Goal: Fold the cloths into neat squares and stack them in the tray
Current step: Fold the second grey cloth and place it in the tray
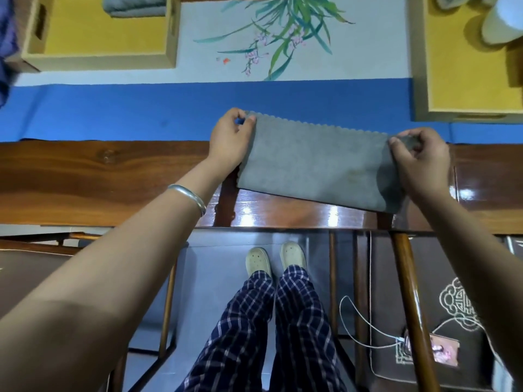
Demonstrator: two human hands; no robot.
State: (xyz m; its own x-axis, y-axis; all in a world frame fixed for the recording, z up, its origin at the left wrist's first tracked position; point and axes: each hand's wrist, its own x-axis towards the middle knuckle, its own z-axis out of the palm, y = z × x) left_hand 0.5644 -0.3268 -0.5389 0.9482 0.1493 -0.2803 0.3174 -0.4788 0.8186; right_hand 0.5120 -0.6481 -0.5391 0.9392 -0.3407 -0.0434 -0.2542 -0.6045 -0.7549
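A person in checked trousers (pixel 254 335) and pale clogs (pixel 276 261) stands on a grey floor (pixel 215 278) at the edge of a glossy dark wooden table (pixel 85 179), a dark embroidered cushion (pixel 452 321) to the right with a phone (pixel 441 349) on a white cable lying on it. Over the table edge, the left hand (pixel 229 142) — a silver bangle (pixel 189 198) on its wrist — pinches the far left corner of a grey cloth (pixel 317 162); the right hand (pixel 421 162) pinches the far right corner, stretching the folded strip between them. Beyond lies a blue-bordered table runner (pixel 113 111) painted with green leaves. At far left, a yellow-bottomed wooden tray (pixel 99 62) holds a folded grey cloth (pixel 133 5) — a second tray (pixel 421 80) sits far right.
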